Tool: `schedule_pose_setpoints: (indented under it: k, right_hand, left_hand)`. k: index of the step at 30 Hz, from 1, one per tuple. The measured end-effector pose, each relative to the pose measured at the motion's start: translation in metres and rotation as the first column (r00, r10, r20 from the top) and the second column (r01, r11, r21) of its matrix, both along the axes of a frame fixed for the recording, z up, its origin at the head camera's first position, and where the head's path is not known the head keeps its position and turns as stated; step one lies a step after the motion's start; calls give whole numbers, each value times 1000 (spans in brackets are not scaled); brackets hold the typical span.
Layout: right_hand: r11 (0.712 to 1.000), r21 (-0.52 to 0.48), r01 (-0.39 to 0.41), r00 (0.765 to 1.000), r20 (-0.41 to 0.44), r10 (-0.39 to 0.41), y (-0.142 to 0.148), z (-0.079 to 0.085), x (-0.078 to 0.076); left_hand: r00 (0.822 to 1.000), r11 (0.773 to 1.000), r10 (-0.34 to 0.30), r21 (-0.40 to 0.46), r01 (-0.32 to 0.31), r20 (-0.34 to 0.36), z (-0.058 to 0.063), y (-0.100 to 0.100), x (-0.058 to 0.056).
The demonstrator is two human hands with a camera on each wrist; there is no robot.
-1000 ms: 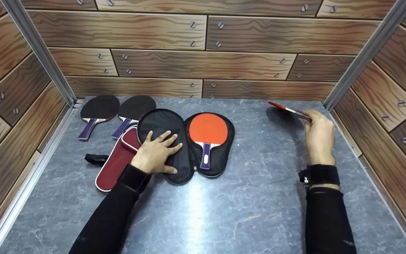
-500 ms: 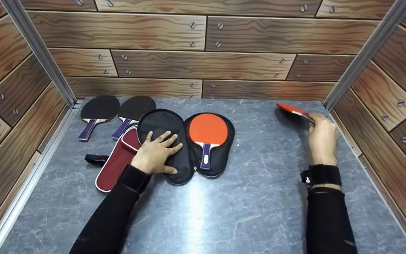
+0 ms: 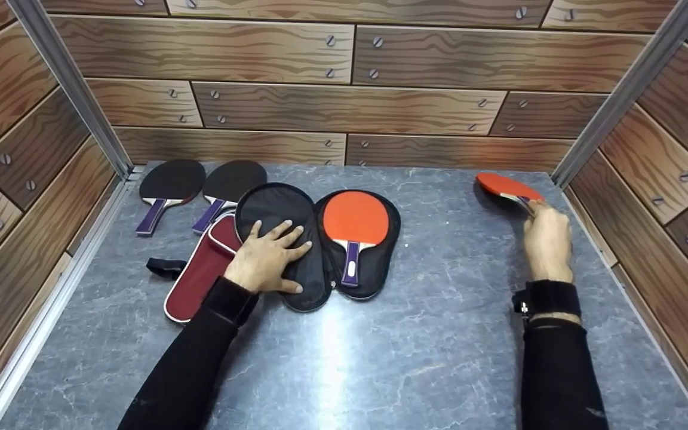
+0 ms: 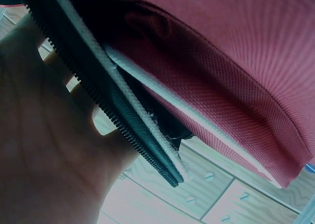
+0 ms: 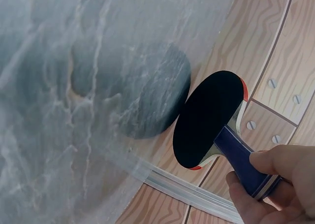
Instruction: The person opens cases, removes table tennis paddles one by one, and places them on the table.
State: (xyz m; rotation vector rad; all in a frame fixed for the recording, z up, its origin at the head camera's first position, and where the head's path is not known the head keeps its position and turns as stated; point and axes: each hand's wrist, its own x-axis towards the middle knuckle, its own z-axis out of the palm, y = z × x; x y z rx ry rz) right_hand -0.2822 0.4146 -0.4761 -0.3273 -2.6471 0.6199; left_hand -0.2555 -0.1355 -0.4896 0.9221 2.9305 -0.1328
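My right hand [image 3: 548,243] grips the purple handle of a table tennis paddle [image 3: 505,184] at the far right. Its orange face is up and tilted; the black underside shows in the right wrist view, with thumb and fingers round the handle [image 5: 248,162]. Whether its far edge touches the table, I cannot tell. My left hand [image 3: 265,261] rests with spread fingers on the black inner flap of an opened paddle case [image 3: 278,203]. In the other half lies a second paddle [image 3: 356,218], orange side up. Red fabric and a zip edge [image 4: 113,115] fill the left wrist view.
Two black-faced paddles [image 3: 172,179] [image 3: 236,181] lie at the back left. A red case [image 3: 192,292] with white piping and a black strap [image 3: 165,268] sits partly under the left hand and flap. Wood-patterned walls [image 3: 272,51] with metal corner posts [image 3: 619,89] surround the grey marbled table [image 3: 433,352].
The right hand has moved slightly right and turned the paddle, so its orange face, first nearly edge-on, now shows more. The left hand and the case have stayed put.
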Motion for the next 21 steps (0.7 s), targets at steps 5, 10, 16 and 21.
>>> schedule_pose_setpoints:
  k: [5,10,16,21]
  right_hand:
    - [997,-34,63,998,-10,-64,1,-4,0]
    - [993,-57,100,995,-6,-101,1,-8,-3]
    - [998,-16,59,997,59,-58,7,-15,-7]
    - [1000,16,18,990,141,-20,20,-17,-7]
  left_hand:
    - [1000,1000,-3,-3,3,-2,1,0,0]
    - [1000,1000,-2,-5,2,-1,2,0,0]
    - [1000,1000,-3,-14,3,-1,1,-1,0]
    - [1000,1000,1,-16,0,10,1,0,-1]
